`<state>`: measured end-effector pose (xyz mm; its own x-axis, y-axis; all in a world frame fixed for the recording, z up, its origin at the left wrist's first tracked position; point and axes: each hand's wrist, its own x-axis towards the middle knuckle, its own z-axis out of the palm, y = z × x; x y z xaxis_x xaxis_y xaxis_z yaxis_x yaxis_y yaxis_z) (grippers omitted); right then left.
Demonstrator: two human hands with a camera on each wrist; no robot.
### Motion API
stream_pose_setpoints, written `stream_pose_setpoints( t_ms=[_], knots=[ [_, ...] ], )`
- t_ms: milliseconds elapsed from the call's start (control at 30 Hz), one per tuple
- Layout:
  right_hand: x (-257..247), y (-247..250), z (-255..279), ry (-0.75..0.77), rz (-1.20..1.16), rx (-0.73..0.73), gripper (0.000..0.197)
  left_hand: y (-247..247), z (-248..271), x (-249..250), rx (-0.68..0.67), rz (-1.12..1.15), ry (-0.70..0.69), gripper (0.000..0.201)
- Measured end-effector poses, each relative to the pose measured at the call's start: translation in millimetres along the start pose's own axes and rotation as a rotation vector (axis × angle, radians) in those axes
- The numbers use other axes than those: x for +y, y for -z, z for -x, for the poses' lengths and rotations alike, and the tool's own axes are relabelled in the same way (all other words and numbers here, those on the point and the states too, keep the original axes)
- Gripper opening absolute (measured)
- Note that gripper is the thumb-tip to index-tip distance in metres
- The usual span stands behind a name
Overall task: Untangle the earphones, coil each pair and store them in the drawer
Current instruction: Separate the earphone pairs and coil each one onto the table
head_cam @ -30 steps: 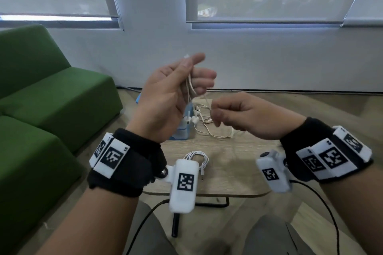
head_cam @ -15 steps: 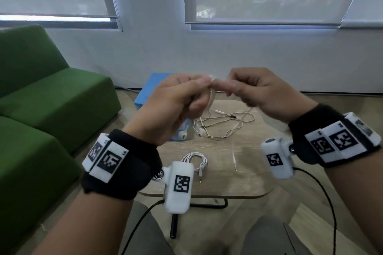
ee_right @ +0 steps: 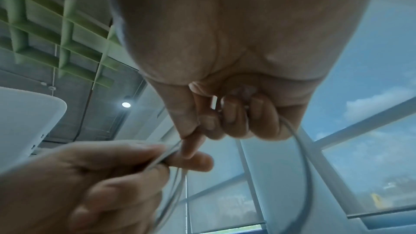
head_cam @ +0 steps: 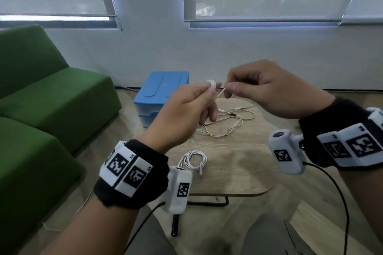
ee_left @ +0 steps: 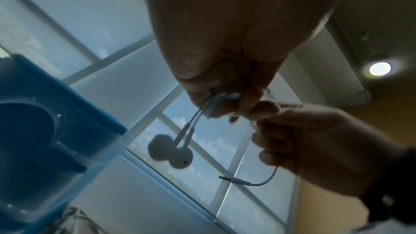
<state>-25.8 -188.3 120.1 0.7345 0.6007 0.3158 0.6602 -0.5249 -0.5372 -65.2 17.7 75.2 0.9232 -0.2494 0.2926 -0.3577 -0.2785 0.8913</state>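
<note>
While the blue drawer unit stood at the far left of the bench with its drawers apparently closed, nothing seemed stored yet, so I judged myself somewhere in the middle of the job. One white pair already lay coiled on the bench near my left wrist, done but not put away. My left hand was raised above the bench, its fingers curled round the gathered loops of a second white pair, whose two smooth buds hung side by side below my fist on thin stems. Just to the right, my right hand met it, thumb and forefinger pinched on the free run of that same cable, which looped down slack; its plug end dangled under my right hand. Behind my hands a beige pair sprawled loose and uncoiled on the bench. What remained, I reckoned: finishing this coil, winding the beige one, and storing all three.
</note>
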Motion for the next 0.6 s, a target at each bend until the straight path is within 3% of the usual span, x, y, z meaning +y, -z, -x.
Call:
stream_pose_setpoints(
  t_ms=[100,200,367,500,600],
  knots=[
    [14.5,-3.1,1.2,-0.015,-0.026,0.070,0.027,5.7,2.7,7.0,-0.108,0.063,0.069,0.037],
    [27.4,-14.3,7.0,-0.023,-0.088,0.105,0.025,12.5,5.4,11.9,-0.158,0.310,0.092,0.036],
    [23.7,-50.2,18.4,-0.011,-0.049,0.092,0.021,11.5,4.1,15.2,0.046,0.676,0.063,0.033],
    [10.2,-62.9,21.3,0.089,0.096,-0.062,0.019,-0.6,0.8,5.9,0.285,0.624,0.096,0.029],
    [-2.2,-57.1,20.6,0.122,0.222,-0.131,0.023,-7.1,1.1,-3.6,0.320,0.366,0.109,0.020]
  ],
)
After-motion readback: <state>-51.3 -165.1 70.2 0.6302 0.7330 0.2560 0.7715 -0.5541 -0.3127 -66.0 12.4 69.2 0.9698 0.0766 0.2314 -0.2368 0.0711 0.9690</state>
